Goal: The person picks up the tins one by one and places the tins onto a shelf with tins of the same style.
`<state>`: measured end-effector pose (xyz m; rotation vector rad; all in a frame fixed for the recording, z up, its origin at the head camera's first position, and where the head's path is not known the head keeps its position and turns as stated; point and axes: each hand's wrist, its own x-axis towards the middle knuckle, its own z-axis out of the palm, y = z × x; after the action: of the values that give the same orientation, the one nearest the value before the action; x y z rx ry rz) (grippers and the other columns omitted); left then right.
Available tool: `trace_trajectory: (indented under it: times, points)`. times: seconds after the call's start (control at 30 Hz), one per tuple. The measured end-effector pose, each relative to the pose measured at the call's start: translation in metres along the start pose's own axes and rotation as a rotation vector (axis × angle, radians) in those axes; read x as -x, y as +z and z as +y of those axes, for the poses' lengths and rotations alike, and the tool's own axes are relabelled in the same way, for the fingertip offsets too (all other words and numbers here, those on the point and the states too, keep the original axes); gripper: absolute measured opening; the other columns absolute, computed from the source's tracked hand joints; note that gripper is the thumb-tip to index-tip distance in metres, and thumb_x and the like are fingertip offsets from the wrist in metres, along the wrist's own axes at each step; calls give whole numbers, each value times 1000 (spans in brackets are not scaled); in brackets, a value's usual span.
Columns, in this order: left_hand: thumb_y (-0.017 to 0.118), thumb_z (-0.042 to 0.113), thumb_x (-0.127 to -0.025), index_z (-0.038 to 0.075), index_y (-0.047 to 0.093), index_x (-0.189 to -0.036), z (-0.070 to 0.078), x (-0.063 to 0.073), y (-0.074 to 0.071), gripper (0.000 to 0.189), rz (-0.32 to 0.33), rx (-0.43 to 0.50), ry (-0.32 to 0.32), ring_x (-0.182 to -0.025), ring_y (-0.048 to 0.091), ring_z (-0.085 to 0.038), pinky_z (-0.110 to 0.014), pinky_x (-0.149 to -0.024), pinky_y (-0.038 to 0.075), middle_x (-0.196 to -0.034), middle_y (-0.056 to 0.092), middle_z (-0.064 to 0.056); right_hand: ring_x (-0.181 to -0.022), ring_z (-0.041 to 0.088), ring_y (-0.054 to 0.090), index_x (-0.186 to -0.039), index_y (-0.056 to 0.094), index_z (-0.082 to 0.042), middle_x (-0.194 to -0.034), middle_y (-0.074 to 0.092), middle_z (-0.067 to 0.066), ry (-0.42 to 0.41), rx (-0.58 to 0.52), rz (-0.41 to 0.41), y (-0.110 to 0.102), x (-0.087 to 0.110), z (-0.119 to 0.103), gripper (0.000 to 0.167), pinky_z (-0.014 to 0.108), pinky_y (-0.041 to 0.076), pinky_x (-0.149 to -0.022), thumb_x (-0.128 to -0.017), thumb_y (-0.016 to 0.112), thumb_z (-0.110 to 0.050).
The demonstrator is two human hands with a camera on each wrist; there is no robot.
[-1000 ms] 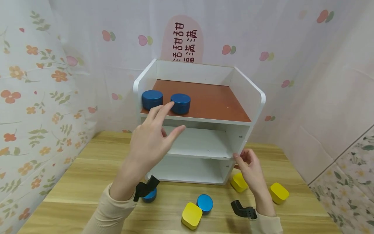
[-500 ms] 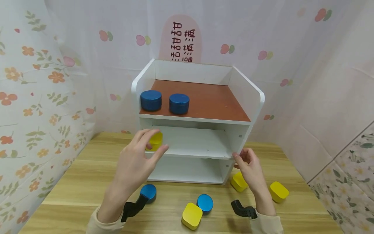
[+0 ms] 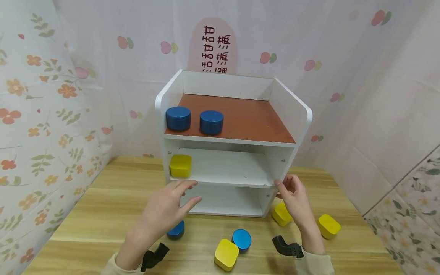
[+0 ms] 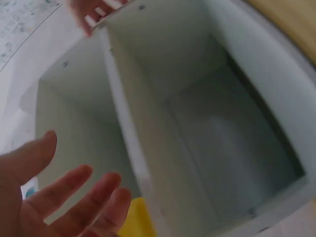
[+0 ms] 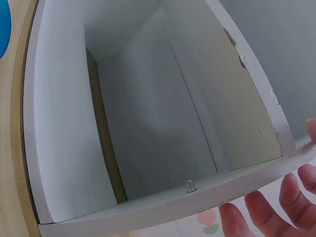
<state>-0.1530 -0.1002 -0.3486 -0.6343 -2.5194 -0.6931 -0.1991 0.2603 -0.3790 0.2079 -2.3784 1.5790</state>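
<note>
A white shelf unit (image 3: pixel 292 110) with a brown top stands on the table. Two round blue tins (image 3: pixel 178 119) sit on its top at the left. On the middle shelf's left end is a yellow box (image 3: pixel 180 166) with rounded corners, partly seen in the left wrist view behind the fingertips. My left hand (image 3: pixel 163 210) is in front of the lower compartment, fingers spread from the thumb, holding nothing. My right hand (image 3: pixel 295 196) grips the unit's right side panel, thumb at the front edge and fingers (image 5: pixel 264 212) along the outer face.
On the wooden table (image 3: pixel 86 214) in front lie a blue tin (image 3: pixel 176 230) by my left wrist and another blue tin (image 3: pixel 241 240) against a yellow box (image 3: pixel 226 254). Two more yellow boxes (image 3: pixel 329 226) lie near my right hand. Patterned cloth (image 3: pixel 137 76) hangs behind.
My left hand has come down from beside the blue tins on top, past the middle shelf, to the lower compartment, uncovering the yellow box. My right hand stays at the side panel.
</note>
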Motion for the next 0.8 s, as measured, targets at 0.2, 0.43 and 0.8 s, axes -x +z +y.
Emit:
trace_trajectory:
  times: [0.2, 0.43, 0.8]
  points:
    - [68, 39, -92, 14, 64, -124, -8, 14, 9, 40, -205, 24, -1, -106, 61, -16, -35, -84, 53, -119, 64, 2, -99, 26, 55, -118, 48, 0, -109, 52, 15, 10, 12, 5, 1, 0, 1, 38, 35, 56, -79, -99, 58, -31]
    - [54, 55, -95, 11, 61, -129, -25, 29, 14, 56, -386, 91, 22, -110, 57, -17, -38, -92, 50, -123, 59, 1, -98, 26, 55, -120, 49, -1, -110, 53, 14, 9, 3, 5, 3, 2, 3, 37, 27, 55, -77, -99, 59, -29]
    - [68, 50, -88, 13, 63, -127, -57, 32, 31, 54, -510, 198, 45, -111, 57, -23, -45, -92, 49, -123, 60, 0, -98, 26, 55, -119, 48, 2, -111, 53, 17, -8, -6, -1, 0, 2, 2, 36, 26, 54, -77, -100, 58, -27]
